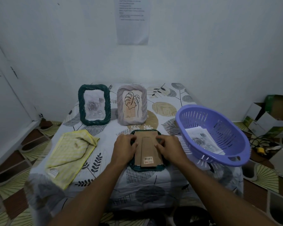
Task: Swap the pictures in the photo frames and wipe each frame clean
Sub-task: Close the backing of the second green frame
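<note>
Purple basket [222, 162] holding rose prints [201, 141], left hand [125, 146] and right hand [170, 147] — fingers curled, gripping the face-down frame [148, 144]

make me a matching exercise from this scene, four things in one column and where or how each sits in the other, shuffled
Things
1 yellow cloth
2 purple basket
3 green frame
4 frame with barcode sticker

Places or states
A lies face down at the front middle
B stands upright at the back left
C lies rumpled at the left
D sits at the right, loose prints inside

Pairs: 1-C; 2-D; 3-B; 4-A
</note>
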